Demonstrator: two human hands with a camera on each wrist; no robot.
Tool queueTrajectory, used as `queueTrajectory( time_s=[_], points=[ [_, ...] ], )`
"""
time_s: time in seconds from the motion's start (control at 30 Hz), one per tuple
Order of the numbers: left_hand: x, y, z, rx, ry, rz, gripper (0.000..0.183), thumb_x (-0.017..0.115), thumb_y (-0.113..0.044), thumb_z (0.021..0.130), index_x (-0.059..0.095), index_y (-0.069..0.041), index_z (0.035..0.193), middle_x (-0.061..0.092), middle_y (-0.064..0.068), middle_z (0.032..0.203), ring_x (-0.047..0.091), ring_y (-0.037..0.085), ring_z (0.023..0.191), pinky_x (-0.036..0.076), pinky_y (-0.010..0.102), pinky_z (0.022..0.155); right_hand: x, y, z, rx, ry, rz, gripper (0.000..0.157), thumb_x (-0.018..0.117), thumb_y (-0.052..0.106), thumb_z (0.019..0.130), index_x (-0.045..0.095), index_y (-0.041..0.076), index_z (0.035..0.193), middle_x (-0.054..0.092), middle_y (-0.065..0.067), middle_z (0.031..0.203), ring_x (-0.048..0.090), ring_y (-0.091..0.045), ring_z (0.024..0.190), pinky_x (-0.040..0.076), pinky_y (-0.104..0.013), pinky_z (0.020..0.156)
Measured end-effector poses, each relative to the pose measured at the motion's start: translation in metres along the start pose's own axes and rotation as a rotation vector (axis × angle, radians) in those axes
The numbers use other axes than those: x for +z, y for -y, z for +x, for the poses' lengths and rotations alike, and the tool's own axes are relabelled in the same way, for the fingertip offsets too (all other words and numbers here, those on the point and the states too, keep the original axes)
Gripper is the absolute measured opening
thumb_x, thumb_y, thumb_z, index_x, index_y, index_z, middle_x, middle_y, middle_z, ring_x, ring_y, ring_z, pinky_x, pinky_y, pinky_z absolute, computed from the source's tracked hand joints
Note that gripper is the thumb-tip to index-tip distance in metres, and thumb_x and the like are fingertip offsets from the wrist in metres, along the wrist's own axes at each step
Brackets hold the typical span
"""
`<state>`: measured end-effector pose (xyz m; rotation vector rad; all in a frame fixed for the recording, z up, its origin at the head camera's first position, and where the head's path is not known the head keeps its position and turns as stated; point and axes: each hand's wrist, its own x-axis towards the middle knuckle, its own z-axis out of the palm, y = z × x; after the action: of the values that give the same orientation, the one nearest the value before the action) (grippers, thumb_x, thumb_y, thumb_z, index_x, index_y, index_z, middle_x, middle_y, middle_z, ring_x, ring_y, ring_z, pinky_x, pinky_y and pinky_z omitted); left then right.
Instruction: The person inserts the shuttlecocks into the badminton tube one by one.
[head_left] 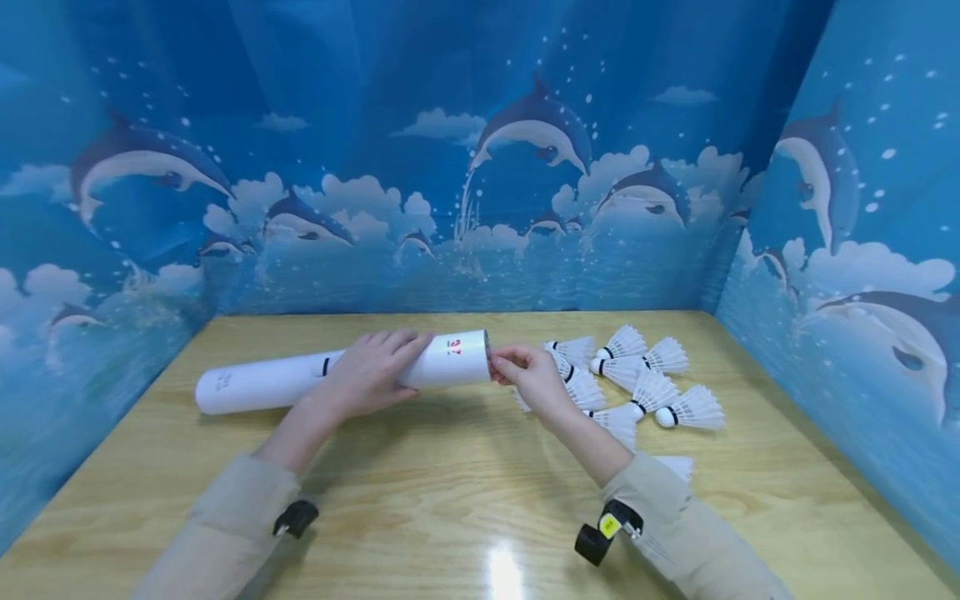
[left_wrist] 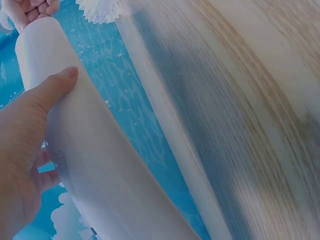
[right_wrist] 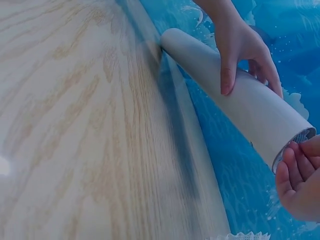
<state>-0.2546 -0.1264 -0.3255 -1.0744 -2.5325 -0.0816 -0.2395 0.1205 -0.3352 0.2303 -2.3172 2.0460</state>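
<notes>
A long white shuttlecock tube (head_left: 277, 382) lies across the far middle of the table, its open end to the right. My left hand (head_left: 380, 367) grips it around the middle, thumb on the near side, as the left wrist view also shows with the tube (left_wrist: 95, 135). At the tube's mouth is my right hand (head_left: 530, 379), fingers curled and thumb against the index finger. The right wrist view shows feathers of a shuttlecock (right_wrist: 303, 136) just inside the mouth, pinched at the rim by the right hand (right_wrist: 302, 182). The cork of that shuttlecock is hidden in the tube.
Several loose white shuttlecocks (head_left: 652, 392) lie in a cluster to the right of the tube, some partly behind the right hand and forearm. A blue dolphin-print curtain (head_left: 360, 275) stands along the back and sides of the wooden table (head_left: 420, 508).
</notes>
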Motion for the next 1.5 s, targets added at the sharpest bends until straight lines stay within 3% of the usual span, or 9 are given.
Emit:
queueTrajectory(
  time_s=[0.27, 0.43, 0.6, 0.73, 0.87, 1.07, 1.27, 1.5],
  points=[
    [0.001, 0.002, -0.001, 0.007, -0.005, -0.002, 0.085, 0.081, -0.036, 0.069, 0.040, -0.009, 0.139, 0.053, 0.015, 0.126, 0.054, 0.034, 0.108, 0.045, 0.052, 0.089, -0.001, -0.004, -0.002, -0.006, 0.026, -0.001, 0.019, 0.056, -0.006, 0.087, 0.061, -0.015, 0.103, 0.068, -0.015, 0.086, 0.060, -0.006, 0.071, 0.054, -0.023, 0.070],
    [-0.002, 0.002, -0.002, -0.001, 0.004, 0.003, 0.085, 0.080, -0.037, 0.070, 0.040, -0.009, 0.139, 0.053, 0.016, 0.126, 0.054, 0.034, 0.108, 0.046, 0.052, 0.088, -0.012, 0.000, -0.007, 0.001, 0.046, -0.074, 0.020, 0.056, -0.002, 0.089, 0.062, -0.012, 0.105, 0.068, -0.015, 0.089, 0.061, -0.011, 0.076, 0.054, -0.031, 0.072],
    [-0.006, 0.002, -0.002, -0.008, 0.008, 0.001, 0.084, 0.080, -0.037, 0.070, 0.041, -0.009, 0.139, 0.053, 0.016, 0.126, 0.053, 0.034, 0.109, 0.046, 0.052, 0.088, -0.035, 0.003, -0.013, -0.017, 0.048, -0.181, 0.022, 0.056, 0.006, 0.091, 0.063, -0.008, 0.107, 0.068, -0.012, 0.088, 0.061, -0.015, 0.078, 0.053, -0.031, 0.069],
    [-0.006, 0.003, -0.002, -0.007, 0.002, 0.005, 0.084, 0.081, -0.037, 0.069, 0.042, -0.009, 0.138, 0.053, 0.016, 0.126, 0.054, 0.034, 0.108, 0.046, 0.051, 0.088, -0.055, 0.003, -0.018, -0.041, 0.030, -0.221, 0.023, 0.058, 0.008, 0.090, 0.062, -0.009, 0.106, 0.067, -0.007, 0.083, 0.060, -0.012, 0.074, 0.052, -0.028, 0.065],
    [-0.005, 0.003, -0.003, 0.002, -0.009, 0.002, 0.085, 0.081, -0.037, 0.068, 0.041, -0.009, 0.138, 0.053, 0.016, 0.126, 0.054, 0.034, 0.107, 0.047, 0.051, 0.087, -0.076, 0.003, -0.026, -0.049, 0.000, -0.266, 0.025, 0.060, 0.008, 0.089, 0.062, -0.011, 0.105, 0.066, -0.005, 0.080, 0.059, -0.010, 0.072, 0.052, -0.032, 0.065],
    [-0.005, 0.004, -0.004, 0.007, -0.008, 0.006, 0.086, 0.082, -0.037, 0.068, 0.041, -0.009, 0.139, 0.053, 0.016, 0.126, 0.054, 0.033, 0.108, 0.047, 0.051, 0.087, -0.106, 0.004, -0.039, -0.020, -0.056, -0.363, 0.024, 0.061, 0.011, 0.088, 0.062, -0.009, 0.102, 0.065, -0.005, 0.077, 0.058, -0.011, 0.071, 0.053, -0.034, 0.065],
    [-0.006, 0.003, -0.003, 0.003, 0.000, 0.003, 0.087, 0.082, -0.036, 0.068, 0.040, -0.009, 0.139, 0.052, 0.016, 0.127, 0.054, 0.034, 0.108, 0.046, 0.052, 0.089, -0.135, 0.004, -0.053, 0.029, -0.093, -0.450, 0.029, 0.062, 0.017, 0.089, 0.062, -0.008, 0.104, 0.065, -0.005, 0.079, 0.057, -0.009, 0.070, 0.051, -0.027, 0.061],
    [-0.007, 0.001, -0.004, -0.017, 0.005, -0.012, 0.084, 0.081, -0.036, 0.069, 0.041, -0.010, 0.138, 0.053, 0.016, 0.127, 0.053, 0.034, 0.109, 0.045, 0.052, 0.089, -0.163, 0.001, -0.072, 0.044, -0.105, -0.479, 0.028, 0.061, 0.015, 0.090, 0.061, -0.011, 0.101, 0.060, -0.003, 0.072, 0.054, -0.008, 0.063, 0.049, -0.022, 0.056]
  ],
)
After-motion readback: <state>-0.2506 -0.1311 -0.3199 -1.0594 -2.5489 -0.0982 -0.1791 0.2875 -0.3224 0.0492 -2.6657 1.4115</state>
